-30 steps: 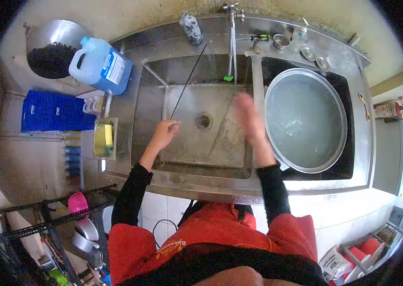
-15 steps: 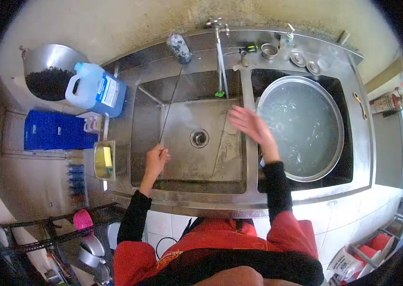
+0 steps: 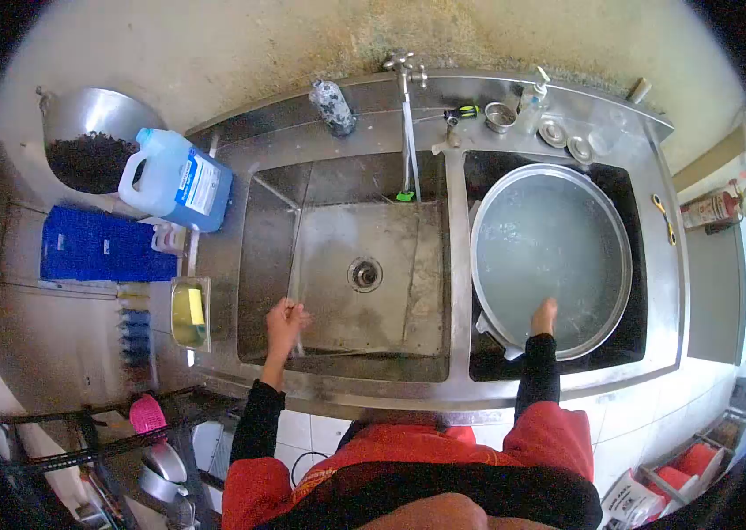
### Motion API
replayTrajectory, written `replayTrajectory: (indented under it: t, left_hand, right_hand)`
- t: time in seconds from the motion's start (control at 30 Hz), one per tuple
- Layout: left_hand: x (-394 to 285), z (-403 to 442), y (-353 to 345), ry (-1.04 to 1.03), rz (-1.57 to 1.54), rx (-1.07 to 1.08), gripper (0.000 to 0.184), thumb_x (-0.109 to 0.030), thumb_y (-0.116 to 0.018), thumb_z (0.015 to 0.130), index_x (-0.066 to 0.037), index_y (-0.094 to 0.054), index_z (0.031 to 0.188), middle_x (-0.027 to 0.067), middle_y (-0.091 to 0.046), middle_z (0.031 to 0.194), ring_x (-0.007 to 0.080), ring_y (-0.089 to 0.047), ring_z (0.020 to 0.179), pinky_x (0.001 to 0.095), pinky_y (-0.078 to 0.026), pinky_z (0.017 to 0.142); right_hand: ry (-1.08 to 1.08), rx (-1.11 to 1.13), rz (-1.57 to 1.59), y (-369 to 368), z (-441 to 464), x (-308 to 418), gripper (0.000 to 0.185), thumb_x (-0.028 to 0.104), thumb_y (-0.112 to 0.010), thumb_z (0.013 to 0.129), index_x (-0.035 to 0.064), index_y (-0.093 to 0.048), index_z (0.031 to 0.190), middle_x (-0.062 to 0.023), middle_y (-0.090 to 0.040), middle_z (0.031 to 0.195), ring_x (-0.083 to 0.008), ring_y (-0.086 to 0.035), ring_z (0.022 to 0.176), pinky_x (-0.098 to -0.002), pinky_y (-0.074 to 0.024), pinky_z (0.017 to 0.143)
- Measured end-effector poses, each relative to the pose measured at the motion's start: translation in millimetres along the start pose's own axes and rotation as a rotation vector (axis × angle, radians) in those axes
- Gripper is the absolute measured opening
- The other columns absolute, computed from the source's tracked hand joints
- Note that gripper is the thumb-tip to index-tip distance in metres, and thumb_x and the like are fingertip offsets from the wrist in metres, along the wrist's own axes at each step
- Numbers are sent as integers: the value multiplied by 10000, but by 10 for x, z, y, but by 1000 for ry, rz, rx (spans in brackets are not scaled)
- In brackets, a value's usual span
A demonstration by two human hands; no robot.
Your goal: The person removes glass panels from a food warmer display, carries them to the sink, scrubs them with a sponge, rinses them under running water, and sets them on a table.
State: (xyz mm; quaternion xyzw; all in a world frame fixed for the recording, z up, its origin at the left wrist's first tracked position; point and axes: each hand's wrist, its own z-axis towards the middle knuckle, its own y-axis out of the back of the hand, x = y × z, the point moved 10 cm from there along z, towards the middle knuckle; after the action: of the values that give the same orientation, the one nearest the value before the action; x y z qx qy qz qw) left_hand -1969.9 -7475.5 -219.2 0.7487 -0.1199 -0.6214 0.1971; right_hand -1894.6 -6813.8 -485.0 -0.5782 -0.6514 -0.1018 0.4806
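My left hand [image 3: 285,327] is over the left front of the steel sink [image 3: 364,327], its fingers pinched on the lower end of a thin dark rod [image 3: 299,238]. The rod slants up toward the sink's back edge. Above the large round metal pot [image 3: 476,265] in the right basin, my right hand [image 3: 545,316] reaches into cloudy water; its fingers are hidden under the surface. Water runs from the tap [image 3: 406,124], which has a green tip, into the sink near the drain [image 3: 364,275].
A blue liquid jug [image 3: 180,181] stands left of the sink, above a metal tray [image 3: 203,340] with a yellow sponge [image 3: 195,306]. A speckled bottle [image 3: 332,108], a screwdriver [image 3: 462,112] and a small metal cup [image 3: 499,116] lie along the back ledge. Scissors [image 3: 665,219] are at the right.
My right hand has moved from over the sink, rightward and toward me, into the pot's water. My left hand stays at the sink's left front with the rod, which now stands more upright.
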Motion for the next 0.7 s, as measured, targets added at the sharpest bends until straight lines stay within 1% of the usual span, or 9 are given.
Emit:
replayTrajectory:
  t: [0.1, 0.2, 0.23, 0.33, 0.4, 0.47, 0.53, 0.63, 0.7]
  left_hand:
    - [306, -41, -50, 135, -93, 42, 116, -91, -507, 829, 18, -472, 810, 77, -563, 633, 136, -575, 543, 265, -477, 469]
    - [561, -144, -5, 182, -203, -42, 151, -112, -521, 827, 34, -487, 808, 71, -570, 650, 122, -569, 565, 261, -476, 487]
    - [459, -158, -13, 185, -201, -43, 151, -112, -521, 827, 34, -487, 808, 71, -570, 650, 122, -569, 565, 261, -476, 487]
    - [41, -239, -17, 47, 127, -13, 159, -110, -524, 826, 42, -483, 801, 69, -571, 664, 117, -569, 589, 257, -472, 497]
    - [303, -272, -12, 153, -110, -43, 143, -102, -519, 828, 32, -476, 802, 59, -562, 663, 102, -551, 573, 241, -456, 490]
    - [160, -289, -24, 132, -189, -46, 135, -98, -516, 830, 27, -474, 804, 58, -558, 659, 93, -540, 565, 234, -446, 484]
    - [-22, -306, -77, 103, -277, -50, 127, -94, -513, 831, 23, -472, 805, 56, -554, 655, 84, -529, 557, 227, -437, 477]
    - [77, -360, -58, 236, -186, -134, 131, -94, -515, 833, 14, -459, 785, 29, -509, 618, 72, -475, 524, 209, -401, 462]
    - [182, -364, -115, 195, -233, -92, 137, -99, -518, 834, 10, -456, 778, 24, -497, 611, 74, -471, 530, 205, -391, 466]
  right_hand:
    - [-425, 611, 376, -564, -262, -383, 331, 197, -411, 859, 21, -443, 1138, -140, -525, 1085, -255, -484, 1019, -375, -420, 853]
    - [-481, 632, -150, -2044, -1405, -174, 337, 221, -421, 866, 9, -456, 1125, -146, -513, 1115, -246, -478, 1048, -335, -377, 919]
    - [-546, 923, -169, -2775, -2080, -81, 370, 238, -415, 873, 4, -431, 1159, -147, -499, 1135, -243, -464, 1074, -345, -374, 923]
    - [-682, 1126, -193, -3854, -2824, -567, 383, 225, -407, 883, 1, -399, 1195, -130, -465, 1183, -202, -448, 1092, -329, -381, 904]
    - [-101, 1245, -741, -4316, -2678, -817, 386, 131, -446, 860, 2, -379, 1217, -119, -481, 1168, -163, -485, 1041, -281, -380, 878]
    - [479, 1116, -653, -4857, -2677, -275, 342, 67, -487, 827, 21, -458, 1164, -85, -556, 1046, -116, -544, 859, -234, -425, 729]
    - [921, 840, -744, -5204, -2657, 581, 165, 174, -590, 765, 23, -636, 716, -86, -581, 552, -141, -537, 498, -272, -447, 516]
    - [1240, 479, -916, -5572, -2306, 1278, 236, 231, -639, 712, 36, -577, 595, -119, -532, 509, -280, -542, 470, -352, -416, 464]
    - [1096, 484, -1063, -5817, -1907, 1362, 176, 206, -643, 690, 44, -590, 732, -136, -585, 671, -305, -570, 639, -365, -439, 565]
